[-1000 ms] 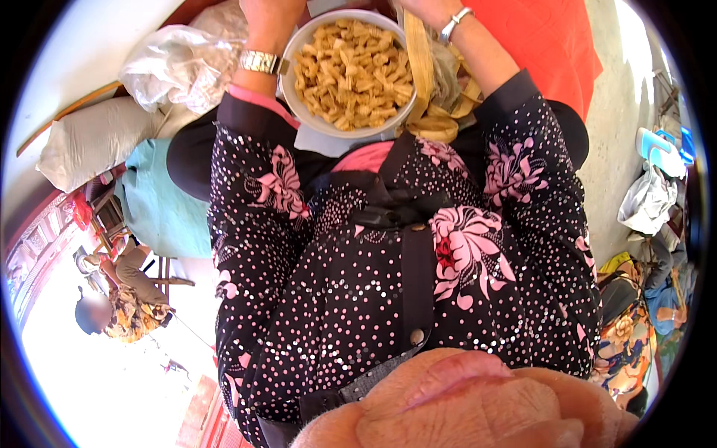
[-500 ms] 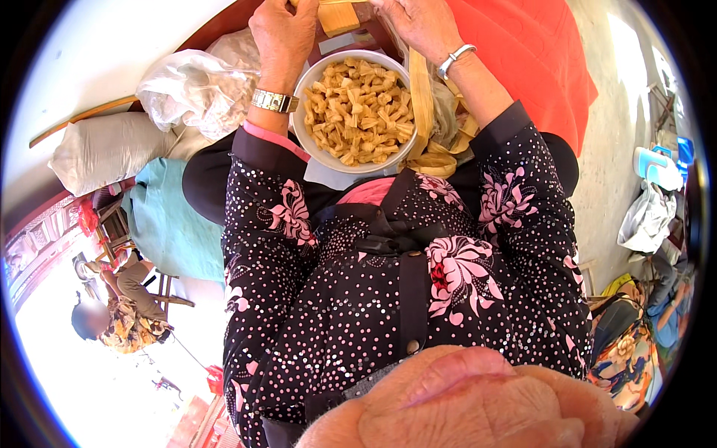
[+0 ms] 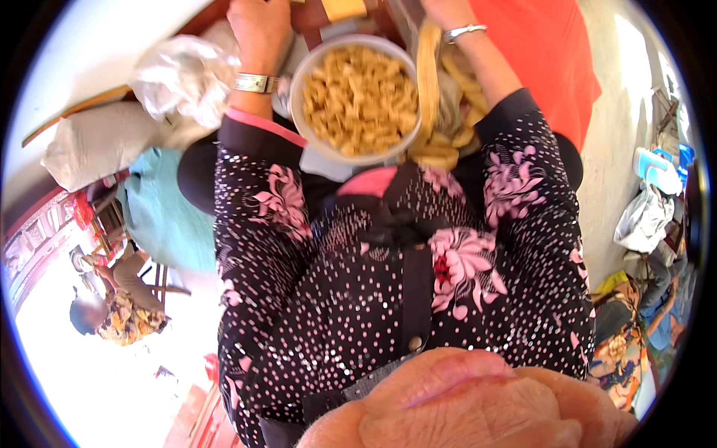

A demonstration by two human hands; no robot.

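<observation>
My left hand [image 3: 259,30] is at the upper edge, beyond the bowl's left side, with a metal-banded watch on its wrist. My right hand [image 3: 449,12] is cut by the same edge, a silver bangle behind it. Both sets of fingers lie outside the picture, so what they hold is hidden. Between my forearms sits a white bowl [image 3: 297,104] heaped with small tan knotted pieces [image 3: 360,101], perhaps tied bean curd skin. Nearest my right hand, long flat tan strips [image 3: 428,75] lie beside the bowl. A yellowish block [image 3: 343,9] is at the top between my hands.
Crumpled clear plastic bags [image 3: 183,75] and a pale sack [image 3: 97,149] are on the left, above a teal cloth [image 3: 168,213]. Red cloth [image 3: 541,67] spreads on the right. A seated person [image 3: 127,306] is far left; other people [image 3: 635,336] are at the right rim.
Both hands have gone up and farther apart, so their fingers left the picture. The thin yellowish strip between them earlier is out of sight. The view has shifted and blurred slightly.
</observation>
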